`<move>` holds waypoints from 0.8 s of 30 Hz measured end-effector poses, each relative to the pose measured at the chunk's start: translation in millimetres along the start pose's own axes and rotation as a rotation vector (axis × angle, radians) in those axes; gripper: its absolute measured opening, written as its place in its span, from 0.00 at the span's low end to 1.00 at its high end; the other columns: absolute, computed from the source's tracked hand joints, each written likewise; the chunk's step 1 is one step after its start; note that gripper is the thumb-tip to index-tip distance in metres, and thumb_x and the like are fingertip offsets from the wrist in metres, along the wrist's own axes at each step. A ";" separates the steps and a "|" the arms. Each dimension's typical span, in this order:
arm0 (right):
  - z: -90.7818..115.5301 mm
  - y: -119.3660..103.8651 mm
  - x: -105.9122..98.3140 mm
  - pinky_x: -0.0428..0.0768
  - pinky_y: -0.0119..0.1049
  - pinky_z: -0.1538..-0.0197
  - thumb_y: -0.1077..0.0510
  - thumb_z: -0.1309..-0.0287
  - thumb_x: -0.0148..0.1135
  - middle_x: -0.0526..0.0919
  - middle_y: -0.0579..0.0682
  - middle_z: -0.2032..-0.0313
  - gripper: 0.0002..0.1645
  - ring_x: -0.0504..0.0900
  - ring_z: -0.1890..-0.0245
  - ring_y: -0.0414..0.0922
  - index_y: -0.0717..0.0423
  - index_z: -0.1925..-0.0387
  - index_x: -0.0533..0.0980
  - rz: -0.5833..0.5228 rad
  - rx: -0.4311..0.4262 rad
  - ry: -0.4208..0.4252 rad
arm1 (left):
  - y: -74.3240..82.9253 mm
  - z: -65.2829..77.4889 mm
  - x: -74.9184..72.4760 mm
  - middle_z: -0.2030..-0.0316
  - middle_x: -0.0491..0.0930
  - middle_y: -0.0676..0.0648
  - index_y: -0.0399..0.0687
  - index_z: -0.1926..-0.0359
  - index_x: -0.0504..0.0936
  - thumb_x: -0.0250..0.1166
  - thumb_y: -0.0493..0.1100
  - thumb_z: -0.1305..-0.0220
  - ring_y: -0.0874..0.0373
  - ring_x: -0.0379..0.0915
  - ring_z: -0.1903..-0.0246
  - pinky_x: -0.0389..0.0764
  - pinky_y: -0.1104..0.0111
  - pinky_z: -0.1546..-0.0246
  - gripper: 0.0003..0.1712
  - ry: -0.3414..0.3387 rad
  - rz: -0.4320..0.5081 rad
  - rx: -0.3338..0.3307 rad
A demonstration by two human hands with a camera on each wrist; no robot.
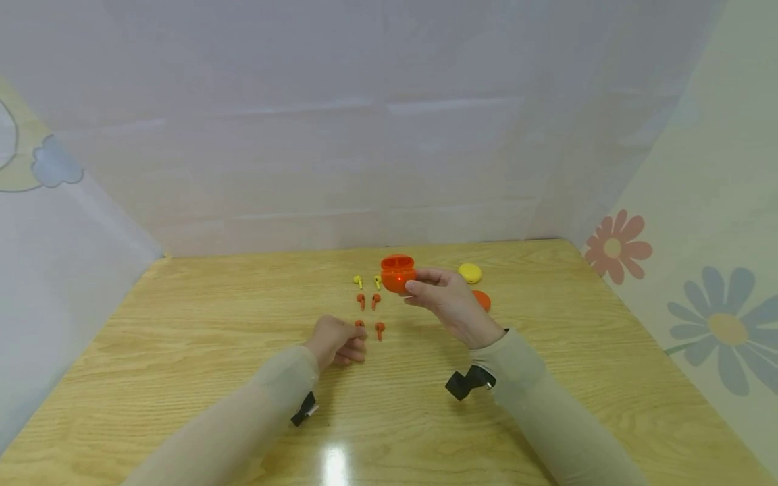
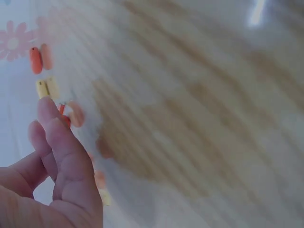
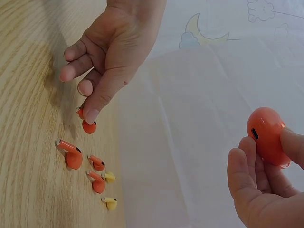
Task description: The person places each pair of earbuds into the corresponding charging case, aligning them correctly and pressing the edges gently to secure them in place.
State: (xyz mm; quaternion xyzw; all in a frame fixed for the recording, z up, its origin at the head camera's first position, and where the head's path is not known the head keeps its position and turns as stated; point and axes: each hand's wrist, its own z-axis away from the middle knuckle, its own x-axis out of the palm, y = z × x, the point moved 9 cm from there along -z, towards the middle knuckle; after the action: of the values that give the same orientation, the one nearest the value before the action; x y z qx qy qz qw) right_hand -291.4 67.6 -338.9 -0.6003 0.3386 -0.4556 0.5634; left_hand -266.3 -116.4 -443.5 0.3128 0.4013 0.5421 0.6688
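In my right hand (image 1: 446,300) I hold a glossy orange-red earbud case (image 1: 398,278) above the table, its lid raised and a small red light on its front. My left hand (image 1: 337,339) is at the near row of earbuds, its thumb and a mostly hidden finger pinching an orange earbud (image 3: 89,127). Whether that earbud touches the table, I cannot tell. Beside it lies a second orange earbud (image 1: 379,329). Farther back are a pair of orange earbuds (image 1: 376,299) and a pair of yellow earbuds (image 1: 358,281).
A round yellow case (image 1: 470,273) lies on the wooden table (image 1: 213,351) to the right. Closer in, a round orange case (image 1: 483,300) is partly covered by my right hand. Pale cloth walls with printed flowers (image 1: 728,329) stand around the table.
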 end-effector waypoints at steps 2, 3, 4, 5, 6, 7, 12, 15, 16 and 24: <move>0.0 0.5 -0.4 0.79 0.37 0.48 0.67 0.34 0.57 0.76 0.59 0.46 0.23 0.81 0.52 0.51 0.74 0.41 0.69 0.001 -0.001 -0.002 | 1.3 2.4 -0.9 0.75 0.84 0.46 0.32 0.58 0.82 0.61 0.38 0.32 0.59 0.81 0.80 0.78 0.70 0.79 0.11 -0.008 0.006 0.005; 0.0 0.4 -0.3 0.79 0.37 0.48 0.67 0.34 0.57 0.76 0.60 0.46 0.23 0.82 0.53 0.50 0.74 0.41 0.69 0.000 -0.001 -0.004 | 1.7 3.7 -1.4 0.75 0.84 0.46 0.31 0.57 0.82 0.60 0.39 0.31 0.59 0.81 0.80 0.78 0.70 0.79 0.12 -0.010 0.012 0.006; 0.1 0.2 -0.4 0.79 0.37 0.48 0.67 0.34 0.57 0.76 0.59 0.46 0.23 0.82 0.54 0.48 0.74 0.41 0.68 -0.004 -0.002 -0.004 | 2.1 4.9 -2.0 0.74 0.84 0.46 0.31 0.57 0.82 0.60 0.39 0.31 0.59 0.81 0.80 0.78 0.71 0.79 0.12 -0.012 0.019 0.006; 0.1 0.1 -0.3 0.79 0.37 0.48 0.67 0.34 0.57 0.76 0.59 0.46 0.23 0.82 0.55 0.48 0.74 0.41 0.68 -0.008 -0.004 -0.006 | 2.3 5.8 -2.6 0.75 0.84 0.47 0.31 0.57 0.82 0.60 0.39 0.31 0.60 0.81 0.80 0.78 0.71 0.79 0.12 -0.012 0.024 0.007; 0.1 0.0 -0.3 0.79 0.37 0.48 0.67 0.34 0.57 0.77 0.59 0.46 0.23 0.82 0.56 0.46 0.75 0.41 0.68 -0.011 -0.004 -0.007 | 2.0 5.9 -3.2 0.75 0.83 0.47 0.31 0.57 0.82 0.60 0.39 0.31 0.60 0.80 0.81 0.77 0.72 0.79 0.12 -0.011 0.030 0.006; 0.2 0.0 -0.2 0.79 0.37 0.48 0.67 0.34 0.57 0.77 0.58 0.47 0.22 0.83 0.56 0.46 0.74 0.41 0.69 -0.015 -0.005 -0.007 | 2.1 6.4 -3.8 0.76 0.83 0.48 0.31 0.58 0.82 0.61 0.40 0.31 0.60 0.80 0.80 0.77 0.72 0.79 0.13 -0.010 0.032 0.005; 0.8 0.7 0.6 0.80 0.38 0.49 0.68 0.34 0.56 0.77 0.57 0.48 0.22 0.82 0.56 0.46 0.75 0.42 0.69 -0.032 -0.006 -0.006 | 4.6 11.1 -6.9 0.78 0.80 0.50 0.30 0.57 0.81 0.61 0.39 0.32 0.60 0.80 0.80 0.76 0.74 0.80 0.12 -0.008 0.057 0.019; 1.0 1.5 0.9 0.80 0.38 0.49 0.69 0.35 0.56 0.76 0.57 0.48 0.21 0.82 0.56 0.46 0.74 0.42 0.69 -0.036 -0.006 -0.001 | 6.4 13.7 -9.2 0.77 0.79 0.48 0.29 0.56 0.80 0.61 0.38 0.32 0.60 0.80 0.81 0.76 0.73 0.81 0.13 0.001 0.079 0.031; 1.1 1.5 1.2 0.79 0.38 0.48 0.68 0.35 0.56 0.76 0.57 0.48 0.21 0.82 0.56 0.46 0.74 0.42 0.69 -0.032 -0.008 -0.004 | 6.7 14.3 -9.9 0.77 0.80 0.48 0.28 0.55 0.80 0.61 0.38 0.32 0.60 0.80 0.81 0.76 0.73 0.81 0.13 0.005 0.087 0.035; 0.5 1.3 1.9 0.79 0.38 0.47 0.67 0.34 0.57 0.78 0.56 0.48 0.21 0.81 0.54 0.49 0.73 0.42 0.69 -0.015 -0.003 -0.005 | 10.7 17.9 -13.4 0.75 0.81 0.43 0.29 0.54 0.80 0.61 0.39 0.32 0.60 0.79 0.82 0.76 0.73 0.81 0.13 0.043 0.066 0.065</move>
State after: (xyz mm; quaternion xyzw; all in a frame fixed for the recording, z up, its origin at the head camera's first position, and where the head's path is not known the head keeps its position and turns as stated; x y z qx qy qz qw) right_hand -290.2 65.8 -339.8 -0.6047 0.3333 -0.4581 0.5598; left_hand -256.8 -126.9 -423.2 0.3358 0.4224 0.5572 0.6311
